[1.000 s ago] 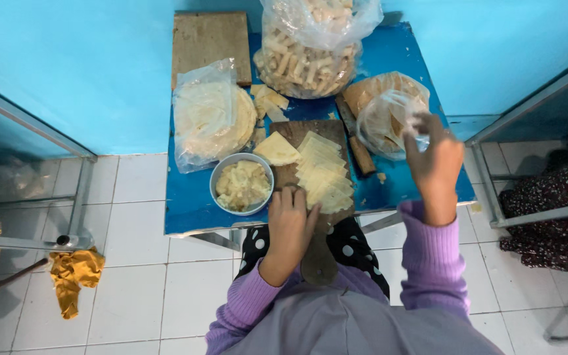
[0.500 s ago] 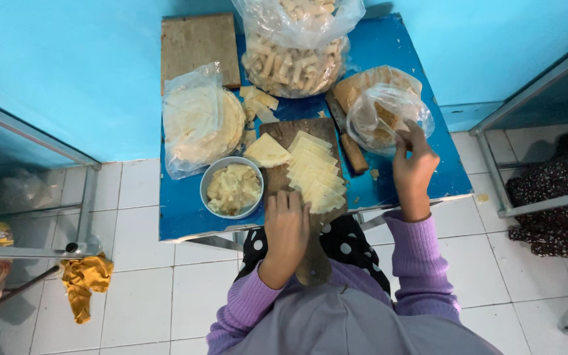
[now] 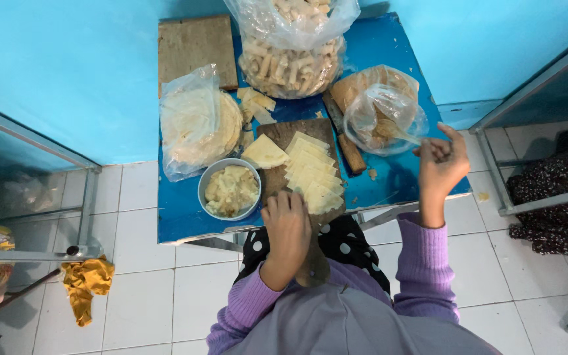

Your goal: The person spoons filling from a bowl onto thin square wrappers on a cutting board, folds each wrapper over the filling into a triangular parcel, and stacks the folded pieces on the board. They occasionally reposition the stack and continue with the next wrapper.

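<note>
The left hand (image 3: 288, 227) stays flat, fingers together, on the near end of the wooden board (image 3: 297, 171), touching the stacked pastry sheets (image 3: 311, 177). The right hand (image 3: 440, 167) has drawn back from the plastic bag (image 3: 379, 112); its fingers are curled, seemingly empty, just beside the bag on the blue surface (image 3: 185, 210).

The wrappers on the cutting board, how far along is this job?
Done: a bag of rolled pieces sits at the back of the blue table. In hand: the left hand rests on the cutting board beside a row of cut wrappers; the right hand is raised by another bag. Left: those wrappers lie flat and unfilled, and filling remains in the bowl.
</note>
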The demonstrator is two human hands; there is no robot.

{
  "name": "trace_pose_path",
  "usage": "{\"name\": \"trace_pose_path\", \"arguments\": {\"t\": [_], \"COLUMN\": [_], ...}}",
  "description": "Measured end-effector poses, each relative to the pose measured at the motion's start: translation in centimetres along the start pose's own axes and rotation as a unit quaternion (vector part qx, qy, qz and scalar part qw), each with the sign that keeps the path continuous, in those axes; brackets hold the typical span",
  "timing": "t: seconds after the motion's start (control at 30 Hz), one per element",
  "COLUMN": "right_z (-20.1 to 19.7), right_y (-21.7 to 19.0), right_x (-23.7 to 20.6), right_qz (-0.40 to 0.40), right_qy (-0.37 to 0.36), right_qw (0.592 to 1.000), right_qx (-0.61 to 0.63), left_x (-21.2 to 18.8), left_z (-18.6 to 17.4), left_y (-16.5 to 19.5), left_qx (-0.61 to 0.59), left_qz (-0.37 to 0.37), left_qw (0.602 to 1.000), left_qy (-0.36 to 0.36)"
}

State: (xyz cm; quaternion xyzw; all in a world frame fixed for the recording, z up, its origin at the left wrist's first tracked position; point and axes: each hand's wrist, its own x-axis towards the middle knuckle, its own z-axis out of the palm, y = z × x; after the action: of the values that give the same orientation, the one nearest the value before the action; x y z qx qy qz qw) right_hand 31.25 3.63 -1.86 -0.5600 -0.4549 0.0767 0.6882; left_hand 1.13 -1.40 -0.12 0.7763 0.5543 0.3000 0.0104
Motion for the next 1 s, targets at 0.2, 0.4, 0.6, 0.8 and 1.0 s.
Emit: {"name": "trace_pose_path", "arguments": {"t": [0.2,0.4,0.6,0.8,1.0], "right_z": [-2.7,-3.1,0.3,1.6,1.0], "right_y": [-1.9,-3.8,-3.0,-2.2,-2.7], "right_x": [-1.4,-4.3,-8.8,-11.1,-11.5], "right_qz": [0.028,0.116,0.149,0.076,-0.004], "right_qy": [0.006,-0.078,-0.205,-0.200,-0.218], "right_qw": [1.000,0.987,0.956,0.966,0.973], "right_qx": [0.007,0.076,0.147,0.148,0.079], "left_x": [0.2,0.2,0.6,0.8,1.0], "left_z": [0.6,0.6,0.2,-0.2,-0.3], "left_y": [-0.3,-1.2,-1.7,-1.8,-1.7], "left_qx": [-0.108,-0.178,-0.251,-0.297,-0.312], "left_qz": [0.005,0.017,-0.009,-0.013,-0.018], "left_qw": [0.994,0.983,0.968,0.955,0.950], "left_qy": [-0.003,0.028,0.009,0.002,0.002]}}
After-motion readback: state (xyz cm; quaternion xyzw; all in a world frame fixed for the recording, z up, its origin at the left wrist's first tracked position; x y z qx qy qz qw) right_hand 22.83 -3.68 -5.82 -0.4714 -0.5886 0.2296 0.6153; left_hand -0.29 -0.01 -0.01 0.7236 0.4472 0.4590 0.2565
